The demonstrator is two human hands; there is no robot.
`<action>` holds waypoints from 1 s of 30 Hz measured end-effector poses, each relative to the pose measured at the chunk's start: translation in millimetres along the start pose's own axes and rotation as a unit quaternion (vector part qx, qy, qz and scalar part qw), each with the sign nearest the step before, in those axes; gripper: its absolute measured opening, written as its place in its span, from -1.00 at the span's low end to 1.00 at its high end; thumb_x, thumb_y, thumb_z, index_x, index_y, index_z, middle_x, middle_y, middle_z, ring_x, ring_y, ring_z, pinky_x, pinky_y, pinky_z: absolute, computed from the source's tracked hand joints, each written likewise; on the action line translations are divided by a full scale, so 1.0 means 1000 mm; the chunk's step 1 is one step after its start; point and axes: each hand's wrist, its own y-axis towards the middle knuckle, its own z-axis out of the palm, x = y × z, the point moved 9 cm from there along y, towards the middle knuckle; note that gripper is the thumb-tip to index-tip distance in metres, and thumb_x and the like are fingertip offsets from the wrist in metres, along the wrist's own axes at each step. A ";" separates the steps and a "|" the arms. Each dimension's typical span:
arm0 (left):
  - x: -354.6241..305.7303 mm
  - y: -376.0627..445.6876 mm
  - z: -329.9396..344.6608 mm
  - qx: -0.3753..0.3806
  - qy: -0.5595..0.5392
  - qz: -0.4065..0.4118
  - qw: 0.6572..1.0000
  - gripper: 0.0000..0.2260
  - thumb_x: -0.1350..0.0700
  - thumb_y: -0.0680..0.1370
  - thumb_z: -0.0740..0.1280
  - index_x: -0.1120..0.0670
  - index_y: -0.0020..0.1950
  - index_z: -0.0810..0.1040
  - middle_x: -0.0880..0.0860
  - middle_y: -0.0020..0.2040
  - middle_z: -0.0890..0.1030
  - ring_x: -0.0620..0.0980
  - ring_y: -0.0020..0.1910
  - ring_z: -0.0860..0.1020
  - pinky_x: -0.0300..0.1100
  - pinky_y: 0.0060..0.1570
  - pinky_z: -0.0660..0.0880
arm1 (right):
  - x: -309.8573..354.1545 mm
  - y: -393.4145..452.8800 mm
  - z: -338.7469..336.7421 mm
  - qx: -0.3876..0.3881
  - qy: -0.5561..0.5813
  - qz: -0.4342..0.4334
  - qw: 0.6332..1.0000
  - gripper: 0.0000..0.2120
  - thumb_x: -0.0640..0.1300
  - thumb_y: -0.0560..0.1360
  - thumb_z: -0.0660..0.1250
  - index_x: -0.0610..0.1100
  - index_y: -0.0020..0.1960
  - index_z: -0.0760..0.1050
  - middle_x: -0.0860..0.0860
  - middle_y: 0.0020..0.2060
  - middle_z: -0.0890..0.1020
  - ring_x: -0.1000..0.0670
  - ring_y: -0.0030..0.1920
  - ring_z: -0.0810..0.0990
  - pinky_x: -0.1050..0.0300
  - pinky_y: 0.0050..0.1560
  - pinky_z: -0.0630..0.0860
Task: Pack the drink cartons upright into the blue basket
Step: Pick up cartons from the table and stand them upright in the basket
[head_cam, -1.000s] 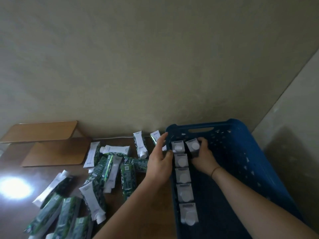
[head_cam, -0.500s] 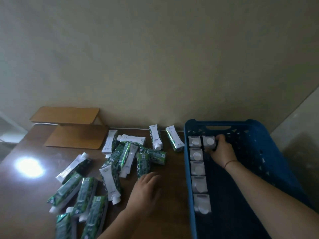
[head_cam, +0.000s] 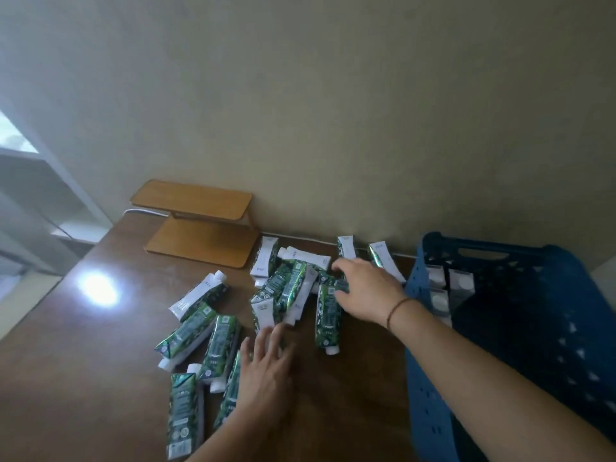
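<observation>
The drink cartons (head_cam: 293, 288) lie scattered on their sides across the brown surface (head_cam: 360, 395) in the middle and lower left of the frame, green-and-white, several overlapping. The left hand (head_cam: 266, 368) is at lower centre, its fingers (head_cam: 263, 338) spread apart and straight, their tips at the lower end of a white-faced carton (head_cam: 263, 313) in the pile; whether they touch it cannot be told. The right hand (head_cam: 366, 291) reaches across from the right to the centre of the frame, its fingers loosely curled and apart over a small green carton (head_cam: 340, 285), with a long green carton (head_cam: 327, 318) lying just below them; no clamped grip shows. The blue basket (head_cam: 430, 378) stands at the right edge of the frame, and upright cartons with white caps (head_cam: 461, 284) line its upper left corner. A wooden stand (head_cam: 200, 225) sits at upper left of the surface, against the wall.
</observation>
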 end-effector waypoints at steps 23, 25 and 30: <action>-0.038 0.074 -0.052 0.148 -0.736 -0.192 0.632 -0.27 -0.29 0.40 0.45 0.07 0.43 0.41 0.17 0.26 0.61 0.09 0.15 0.64 0.01 0.07 0.62 | 0.025 -0.084 -0.023 -0.181 0.236 -0.022 0.955 -0.70 0.33 0.38 0.28 0.14 -0.07 0.42 0.22 -0.11 0.53 0.18 -0.01 0.53 0.26 -0.04 0.50; -0.047 0.077 -0.076 0.061 -0.683 -0.114 0.719 -0.26 -0.35 0.31 0.48 -0.04 0.38 0.44 0.00 0.23 0.62 -0.02 0.15 0.63 0.04 0.15 0.59 | -0.005 -0.089 -0.038 -0.224 0.281 0.029 0.933 -0.58 0.37 0.37 0.25 0.18 0.12 0.39 0.21 0.02 0.53 0.19 0.04 0.55 0.19 -0.02 0.57; -0.125 0.067 -0.136 -0.019 -0.593 0.129 0.795 -0.46 0.12 0.43 0.54 0.00 0.35 0.42 -0.09 0.13 0.63 -0.11 0.11 0.64 -0.13 0.07 0.61 | -0.046 -0.101 -0.063 -0.156 0.382 0.019 0.911 -0.40 0.17 0.37 0.44 0.25 0.35 0.30 0.19 0.02 0.62 0.12 -0.01 0.65 0.10 -0.02 0.63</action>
